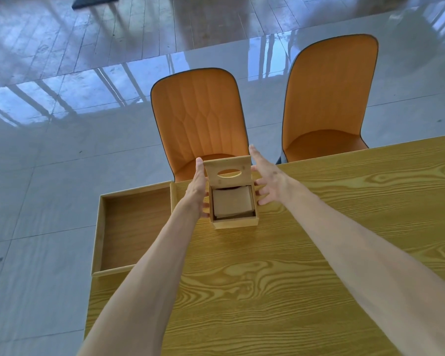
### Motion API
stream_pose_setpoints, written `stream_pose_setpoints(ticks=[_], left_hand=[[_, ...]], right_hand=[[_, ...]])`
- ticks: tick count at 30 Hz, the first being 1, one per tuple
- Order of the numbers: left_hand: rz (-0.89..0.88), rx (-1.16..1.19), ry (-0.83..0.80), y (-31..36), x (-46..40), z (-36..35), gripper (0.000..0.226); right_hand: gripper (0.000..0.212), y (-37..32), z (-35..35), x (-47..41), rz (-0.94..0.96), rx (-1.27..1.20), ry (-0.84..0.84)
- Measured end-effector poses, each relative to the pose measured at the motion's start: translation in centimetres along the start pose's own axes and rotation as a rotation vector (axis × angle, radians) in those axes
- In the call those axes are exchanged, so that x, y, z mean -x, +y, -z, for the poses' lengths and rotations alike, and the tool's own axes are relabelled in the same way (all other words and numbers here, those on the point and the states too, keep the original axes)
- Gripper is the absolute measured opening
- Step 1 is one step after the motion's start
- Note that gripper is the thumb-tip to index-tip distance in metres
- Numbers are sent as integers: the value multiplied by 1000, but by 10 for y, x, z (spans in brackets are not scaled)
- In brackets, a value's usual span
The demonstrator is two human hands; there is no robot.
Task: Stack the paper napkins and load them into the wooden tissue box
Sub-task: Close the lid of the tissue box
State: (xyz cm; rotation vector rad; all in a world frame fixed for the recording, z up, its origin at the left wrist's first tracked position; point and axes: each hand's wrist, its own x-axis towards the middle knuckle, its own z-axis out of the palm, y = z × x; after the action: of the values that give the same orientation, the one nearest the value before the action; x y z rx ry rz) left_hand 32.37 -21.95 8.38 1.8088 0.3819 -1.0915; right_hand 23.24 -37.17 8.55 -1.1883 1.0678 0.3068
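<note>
The wooden tissue box point(233, 222) stands near the far left edge of the table. Its lid point(228, 171), with an oval slot, is raised upright at the back. A stack of brown paper napkins point(232, 203) lies inside the box. My left hand point(197, 187) rests against the box's left side, its thumb up by the lid's left corner. My right hand point(266, 176) is at the right side, fingers spread, fingertips touching the box's right wall and the lid's right edge.
A shallow wooden tray point(98, 227) sits left of the box, hanging over the table point(293, 253) edge. Two orange chairs point(201, 119) point(329, 98) stand beyond the table on a glossy tiled floor.
</note>
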Motion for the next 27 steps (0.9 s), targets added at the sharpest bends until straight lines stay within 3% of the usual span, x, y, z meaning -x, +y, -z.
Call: stream_pose_setpoints(ticks=[3, 14, 27], left_hand=[[-10, 28, -36, -2, 2, 1, 94], [-82, 49, -72, -19, 10, 11, 96], [-233, 142, -110, -67, 27, 26, 76]], right_hand=[[97, 4, 4, 2, 14, -2, -57], [95, 26, 5, 10, 76, -48, -24], [81, 71, 6, 34, 229, -66, -17]])
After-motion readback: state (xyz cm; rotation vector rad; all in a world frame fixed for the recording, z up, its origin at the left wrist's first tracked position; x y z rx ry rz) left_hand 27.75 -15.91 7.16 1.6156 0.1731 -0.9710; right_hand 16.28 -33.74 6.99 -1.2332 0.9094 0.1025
